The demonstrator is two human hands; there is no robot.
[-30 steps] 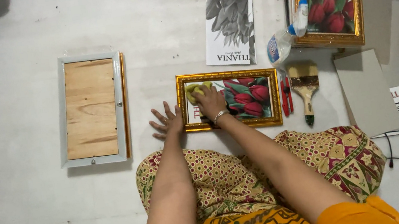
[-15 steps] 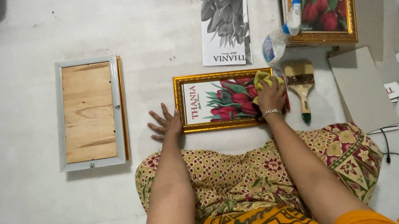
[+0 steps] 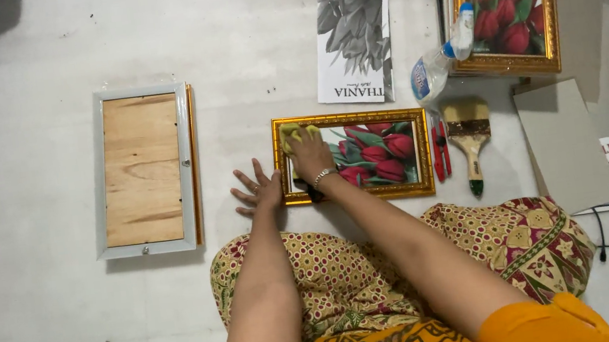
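While the left hand [image 3: 259,193] lies flat, the right hand [image 3: 310,154] presses a yellow cloth [image 3: 292,135] onto the gold frame [image 3: 354,157].

Looked like a small picture-framing setup run from someone's home, worked right on the floor [image 3: 65,320], which was covered in a pale sheet. Gold frames with tulip prints [image 3: 353,155], a frame lying face down with its wooden backing up [image 3: 141,170], a paintbrush [image 3: 469,134], a spray bottle [image 3: 438,63] and grey backing boards [image 3: 564,145] were spread around.
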